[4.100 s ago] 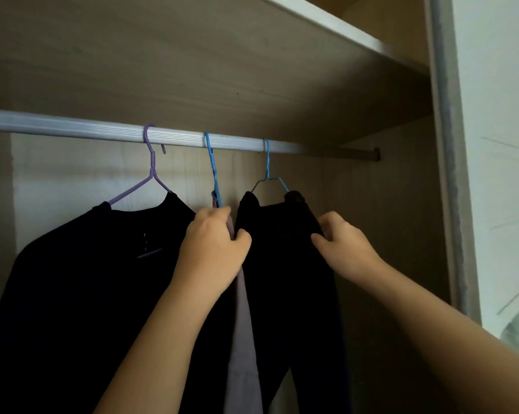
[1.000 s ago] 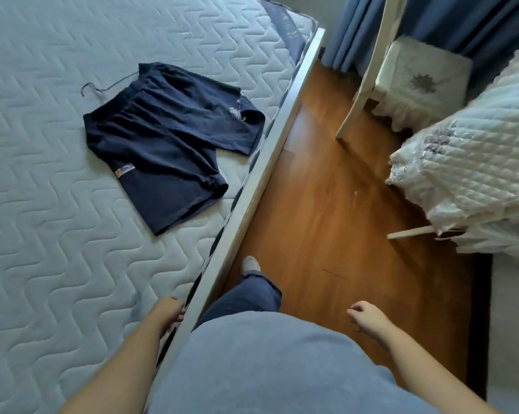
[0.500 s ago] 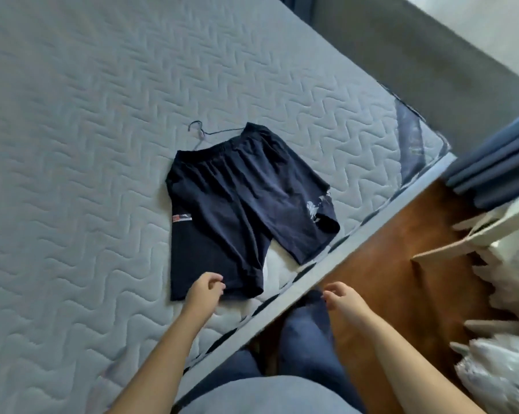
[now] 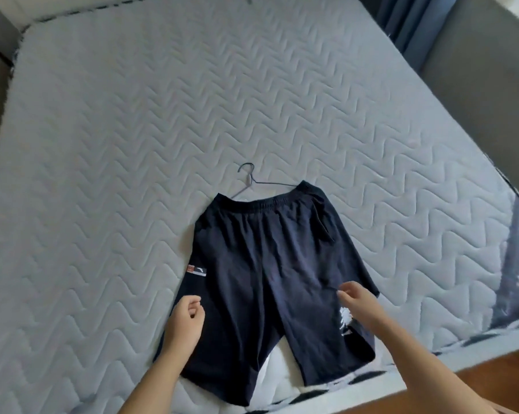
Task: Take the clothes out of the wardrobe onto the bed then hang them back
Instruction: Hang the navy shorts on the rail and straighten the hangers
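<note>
Dark navy shorts point(image 4: 267, 273) lie flat on the quilted grey mattress point(image 4: 133, 144), waistband away from me and legs toward the near edge. A thin wire hanger point(image 4: 248, 180) sticks out of the waistband, its hook lying on the mattress. My left hand point(image 4: 185, 322) hovers over the left leg of the shorts with fingers loosely curled, holding nothing. Over the right leg, near a white print, is my right hand point(image 4: 356, 306), its fingers relaxed and empty.
The bed frame's grey padded sides point(image 4: 476, 70) run along the right and far left. Blue curtains point(image 4: 401, 16) hang at the top right. Wooden floor point(image 4: 491, 380) shows at the bottom right beside the bed edge.
I have turned from the wardrobe to the bed and faced the shorts squarely. Both hands have come forward from the mattress edge to above the two legs of the shorts.
</note>
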Demonstrator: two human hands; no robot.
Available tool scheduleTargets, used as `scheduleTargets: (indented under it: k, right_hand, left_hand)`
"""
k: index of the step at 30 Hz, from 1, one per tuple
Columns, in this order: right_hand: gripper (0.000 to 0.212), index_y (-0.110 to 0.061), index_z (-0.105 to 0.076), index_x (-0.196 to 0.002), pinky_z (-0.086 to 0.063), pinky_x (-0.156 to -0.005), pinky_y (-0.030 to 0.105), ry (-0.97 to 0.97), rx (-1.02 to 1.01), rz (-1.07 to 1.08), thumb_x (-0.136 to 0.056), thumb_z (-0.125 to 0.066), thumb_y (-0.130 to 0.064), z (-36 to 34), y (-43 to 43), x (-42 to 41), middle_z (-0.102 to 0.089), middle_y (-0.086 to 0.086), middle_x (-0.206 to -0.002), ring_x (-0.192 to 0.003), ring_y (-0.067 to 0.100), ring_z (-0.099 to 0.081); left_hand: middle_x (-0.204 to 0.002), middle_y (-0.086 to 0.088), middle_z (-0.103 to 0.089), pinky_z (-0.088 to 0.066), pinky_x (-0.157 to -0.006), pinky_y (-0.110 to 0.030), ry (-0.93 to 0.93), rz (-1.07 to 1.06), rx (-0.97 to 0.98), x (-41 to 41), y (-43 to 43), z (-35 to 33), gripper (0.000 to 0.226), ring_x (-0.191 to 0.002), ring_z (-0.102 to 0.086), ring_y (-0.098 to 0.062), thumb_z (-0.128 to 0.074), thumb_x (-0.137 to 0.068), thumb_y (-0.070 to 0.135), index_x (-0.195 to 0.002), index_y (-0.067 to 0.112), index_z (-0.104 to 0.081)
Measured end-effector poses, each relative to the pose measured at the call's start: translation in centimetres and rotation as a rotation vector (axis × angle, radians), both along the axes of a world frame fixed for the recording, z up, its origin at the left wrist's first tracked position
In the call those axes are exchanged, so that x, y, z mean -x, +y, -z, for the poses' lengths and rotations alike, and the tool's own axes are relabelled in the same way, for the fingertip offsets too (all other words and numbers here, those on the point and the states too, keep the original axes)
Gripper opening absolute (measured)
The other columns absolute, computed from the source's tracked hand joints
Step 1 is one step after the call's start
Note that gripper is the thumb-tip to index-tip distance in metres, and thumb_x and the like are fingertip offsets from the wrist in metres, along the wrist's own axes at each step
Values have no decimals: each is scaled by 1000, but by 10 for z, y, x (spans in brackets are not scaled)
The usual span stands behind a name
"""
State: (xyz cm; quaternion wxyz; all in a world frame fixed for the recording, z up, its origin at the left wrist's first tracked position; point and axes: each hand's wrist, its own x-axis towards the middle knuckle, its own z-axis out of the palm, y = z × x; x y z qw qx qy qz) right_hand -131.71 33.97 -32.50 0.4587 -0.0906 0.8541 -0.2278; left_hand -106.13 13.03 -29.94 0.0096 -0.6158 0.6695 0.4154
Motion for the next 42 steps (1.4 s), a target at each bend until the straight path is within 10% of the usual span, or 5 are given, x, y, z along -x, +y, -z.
scheduleTargets:
  k: [22, 31, 42]
  right_hand:
    - [85, -9, -21, -144, -24, -112, 42, 377, -35, -223, -80, -62, -46, 156, -215, 180, -28, 16, -148, -135, 35, -27]
    - [111, -10, -20, -142, -37, -103, 40, 323, -134, -345, -58, -74, -59, 140, -199, 151, -34, 17, -132, -126, 34, -38]
    - [80, -9, -32, -135, -44, -88, 38, 388, 41, -355, -68, -72, -22, 30, -167, 116, -38, 14, -128, -114, 34, -49]
  left_hand:
    - [-132, -14, -51, -38, -101, -38, -132, 152, 76, 162, -232, 194, 40, -120, -49, -30, -44, -94, 26, -130, 8, -46]
    - [-117, -10, -62, -43, -85, -37, -260, 178, 112, 151, -216, 171, 35, -106, -56, -32, -44, -93, 33, -120, 11, -50]
    - [-113, -10, -64, -46, -86, -38, -105, 62, 124, 80, -155, 45, 36, -104, -58, -29, -55, -88, 31, -117, 8, -54]
